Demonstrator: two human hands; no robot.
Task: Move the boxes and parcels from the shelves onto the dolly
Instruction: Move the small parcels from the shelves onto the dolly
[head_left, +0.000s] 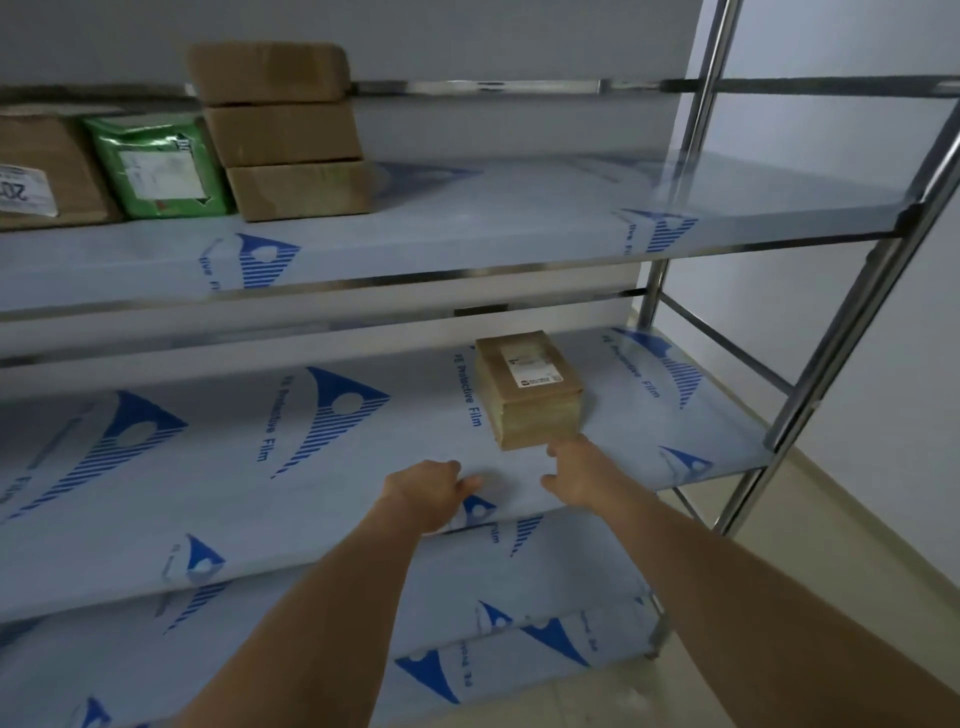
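1. Facing the steel shelving (810, 374), I have both of my arms stretched onto its film-covered middle shelf (260, 467), which runs well beyond my fingers on either side.
2. Up and left of both hands, well out of reach for now, the upper shelf holds a stack of brown boxes (288, 135), a green parcel (161, 171) and a large carton (41, 166).
3. The small taped box (527, 389), label up, sits just past my right fingertips; that is my judgement of the piece to take now.
4. My right hand (576, 473) is held loose with the forefinger out, near or touching the box's front bottom corner; I cannot tell which.
5. My left hand (428, 486) has curled fingers, holding nothing, short of the box.
6. To do this well, I should bring the left hand up the box's left side, spread both hands across opposite faces, and lift level.
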